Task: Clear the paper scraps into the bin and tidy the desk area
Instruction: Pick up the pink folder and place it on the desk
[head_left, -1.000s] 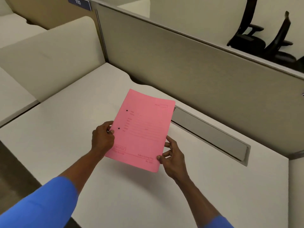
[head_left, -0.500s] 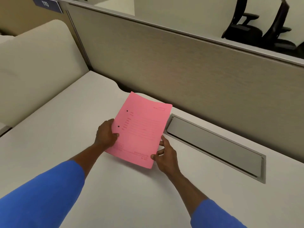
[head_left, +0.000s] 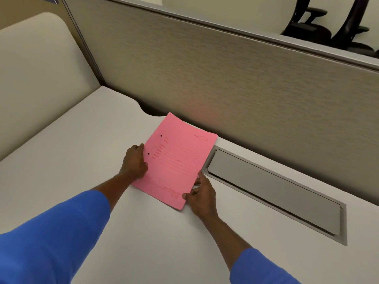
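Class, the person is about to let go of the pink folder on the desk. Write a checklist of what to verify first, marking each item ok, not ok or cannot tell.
1. Both hands on the folder: ok. The left hand grips the punched edge of the pink folder; the right hand pinches its near corner.
2. Folder flat on the desk: cannot tell; its far edge looks slightly curled.
3. Folder clear of the grey cable flap: ok, it lies just beside the flap.
4. Folder clear of the partition: ok, desk shows between them.
5. Paper scraps cleared: cannot tell; none in view.
6. Bin within reach: cannot tell; no bin in view.
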Demonstrator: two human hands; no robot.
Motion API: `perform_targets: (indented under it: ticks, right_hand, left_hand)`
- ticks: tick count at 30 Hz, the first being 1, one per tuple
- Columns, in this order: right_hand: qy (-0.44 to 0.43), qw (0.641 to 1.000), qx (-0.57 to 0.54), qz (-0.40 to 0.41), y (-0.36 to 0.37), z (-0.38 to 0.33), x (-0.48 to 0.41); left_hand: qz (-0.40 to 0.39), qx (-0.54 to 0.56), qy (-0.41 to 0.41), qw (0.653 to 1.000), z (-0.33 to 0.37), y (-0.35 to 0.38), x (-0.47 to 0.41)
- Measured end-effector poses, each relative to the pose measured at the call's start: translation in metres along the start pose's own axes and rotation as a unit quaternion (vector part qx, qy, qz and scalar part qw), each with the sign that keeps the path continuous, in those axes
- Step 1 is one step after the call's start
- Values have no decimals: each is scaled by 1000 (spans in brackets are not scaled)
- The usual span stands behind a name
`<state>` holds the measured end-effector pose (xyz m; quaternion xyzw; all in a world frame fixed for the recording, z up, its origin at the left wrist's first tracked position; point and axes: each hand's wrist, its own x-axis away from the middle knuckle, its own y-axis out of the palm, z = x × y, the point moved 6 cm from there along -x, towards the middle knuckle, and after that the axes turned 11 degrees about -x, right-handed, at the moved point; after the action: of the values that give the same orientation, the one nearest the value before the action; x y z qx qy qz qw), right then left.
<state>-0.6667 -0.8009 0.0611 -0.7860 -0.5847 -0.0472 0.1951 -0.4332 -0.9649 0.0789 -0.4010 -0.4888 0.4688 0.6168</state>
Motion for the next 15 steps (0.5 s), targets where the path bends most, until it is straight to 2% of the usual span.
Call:
perform_targets:
  ticks: [15]
  right_hand:
    - [8,992,119,34,21,7,-10]
  left_hand:
    - [-6,-114,49,992,-1,16,-17]
